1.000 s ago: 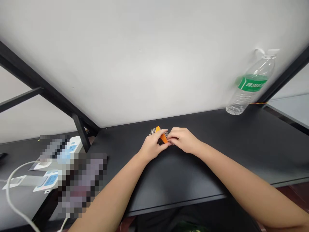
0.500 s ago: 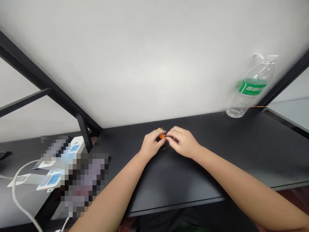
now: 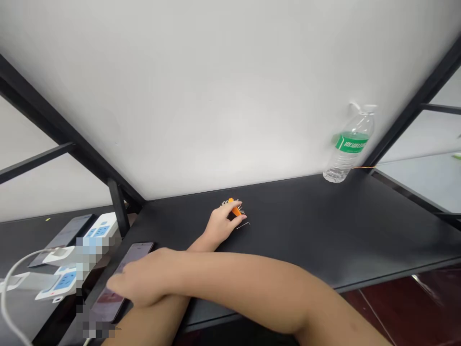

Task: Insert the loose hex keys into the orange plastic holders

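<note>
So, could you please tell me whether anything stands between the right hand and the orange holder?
Yes: the left hand, gripping the orange holder, lies between it and the right hand. I see nothing else in the way.

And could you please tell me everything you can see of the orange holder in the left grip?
The orange holder is small and narrow, looks like plastic, and lies slanted in the picture. Thin, metallic-looking rods stick out on both sides. The left grip pinches it between thumb and fingers, hiding part of it. It is over the black table; whether it touches the tabletop can't be told.
</note>
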A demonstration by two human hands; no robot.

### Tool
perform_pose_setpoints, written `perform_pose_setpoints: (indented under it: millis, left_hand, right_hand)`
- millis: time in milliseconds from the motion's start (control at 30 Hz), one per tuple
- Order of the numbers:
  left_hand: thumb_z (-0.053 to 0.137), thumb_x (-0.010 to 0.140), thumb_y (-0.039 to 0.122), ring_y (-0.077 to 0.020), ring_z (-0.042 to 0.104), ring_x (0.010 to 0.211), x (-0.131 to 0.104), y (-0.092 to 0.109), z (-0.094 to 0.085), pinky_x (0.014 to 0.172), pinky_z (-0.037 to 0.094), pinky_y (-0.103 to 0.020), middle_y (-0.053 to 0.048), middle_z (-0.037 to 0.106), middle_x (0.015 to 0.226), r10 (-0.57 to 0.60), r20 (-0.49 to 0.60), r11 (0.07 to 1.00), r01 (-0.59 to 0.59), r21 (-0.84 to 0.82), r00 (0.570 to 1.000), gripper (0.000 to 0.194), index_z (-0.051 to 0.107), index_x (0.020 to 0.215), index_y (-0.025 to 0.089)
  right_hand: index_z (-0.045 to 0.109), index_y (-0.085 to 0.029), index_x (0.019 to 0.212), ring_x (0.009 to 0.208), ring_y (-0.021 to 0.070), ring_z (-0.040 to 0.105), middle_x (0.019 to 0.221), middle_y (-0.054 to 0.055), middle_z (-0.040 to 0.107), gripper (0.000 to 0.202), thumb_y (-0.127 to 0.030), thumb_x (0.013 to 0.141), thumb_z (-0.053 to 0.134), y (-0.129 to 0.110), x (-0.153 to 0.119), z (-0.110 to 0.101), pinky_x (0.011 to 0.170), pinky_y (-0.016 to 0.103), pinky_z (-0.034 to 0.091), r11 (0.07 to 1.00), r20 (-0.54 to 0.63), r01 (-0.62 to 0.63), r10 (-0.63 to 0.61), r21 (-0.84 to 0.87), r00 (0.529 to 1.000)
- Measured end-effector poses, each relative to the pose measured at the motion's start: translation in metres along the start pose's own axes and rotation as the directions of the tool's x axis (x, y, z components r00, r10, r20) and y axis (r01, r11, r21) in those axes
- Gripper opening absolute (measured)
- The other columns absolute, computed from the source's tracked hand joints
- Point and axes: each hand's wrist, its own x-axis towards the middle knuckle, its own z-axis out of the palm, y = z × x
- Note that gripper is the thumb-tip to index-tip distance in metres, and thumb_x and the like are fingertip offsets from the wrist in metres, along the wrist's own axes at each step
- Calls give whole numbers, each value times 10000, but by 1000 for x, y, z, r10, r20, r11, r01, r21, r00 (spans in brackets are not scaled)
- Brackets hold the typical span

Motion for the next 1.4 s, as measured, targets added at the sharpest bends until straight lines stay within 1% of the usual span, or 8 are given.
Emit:
perform_pose_setpoints:
  millis: [133, 267, 400, 567, 700, 967, 1167, 1400]
  left_hand:
    - [740, 866, 433, -191, 739, 892, -2, -1, 0, 853, 609, -345, -28, 759, 1104, -67, 12, 997, 67, -36, 998, 396, 655, 1205, 247]
    - [727, 874, 408, -216, 744, 963, 1, -6, -3, 888, 599, -348, -39, 755, 1111, -83, -13, 996, 83, -33, 996, 415, 613, 1233, 234]
    - [730, 872, 348, -221, 743, 989, 5, -8, -7, 900, 596, -365, -51, 749, 1162, -75, -9, 993, 75, 88, 997, 440, 592, 1275, 238]
    - [719, 888, 338, -234, 734, 1059, 6, -5, -9, 951, 586, -374, -76, 730, 1253, -16, 43, 985, 9, 174, 999, 461, 583, 1313, 227]
    - [726, 875, 362, -241, 737, 1076, 6, -5, -10, 945, 594, -375, -69, 733, 1257, 19, 76, 982, -33, 186, 997, 505, 571, 1342, 247]
    - [725, 886, 396, -215, 748, 962, 5, 3, -9, 863, 596, -346, -37, 754, 1174, 25, 113, 986, -43, 163, 993, 475, 576, 1317, 262]
    - [717, 898, 389, -224, 745, 1012, 3, 7, -9, 898, 595, -352, -47, 744, 1217, 52, 124, 989, -68, 132, 991, 478, 572, 1339, 273]
    - [723, 893, 373, -230, 749, 1005, 2, 6, -8, 884, 602, -356, -51, 744, 1222, 60, 137, 989, -78, 126, 989, 484, 568, 1342, 281]
  right_hand:
    - [611, -226, 1053, 865, 188, 627, 1148, 29, 728, 188, -219, 957, 450, 1, -67, 11, 617, 296, 433, 997, -383, 37, -8, 69, 924]
    - [656, -176, 868, 734, 206, 581, 836, 53, 670, 113, -255, 884, 577, 38, -171, 36, 642, 337, 436, 971, -432, -240, 219, 6, 875]
    - [696, -162, 958, 878, 202, 592, 994, 87, 654, 139, -211, 951, 566, 88, -234, 69, 767, 327, 477, 825, -449, -558, 533, 87, 717]
    - [700, -172, 1018, 919, 221, 608, 1026, 90, 660, 171, -203, 1004, 533, 106, -230, 89, 790, 334, 491, 817, -354, -573, 558, 72, 751]
    - [678, -146, 907, 736, 195, 616, 924, 93, 663, 102, -133, 906, 576, 102, -229, 85, 630, 304, 426, 734, -266, -669, 672, 119, 691]
    - [568, -197, 830, 646, 119, 515, 754, -15, 627, 116, -87, 867, 570, 111, -252, 77, 602, 245, 328, 740, -384, -527, 670, 419, 635]
    - [569, -191, 805, 656, 112, 498, 772, -17, 632, 119, -99, 880, 582, 114, -248, 79, 614, 247, 325, 761, -435, -462, 643, 455, 630]
    - [602, -183, 818, 715, 128, 541, 811, 3, 640, 150, -104, 941, 571, 118, -250, 77, 666, 253, 380, 800, -428, -408, 586, 440, 688]
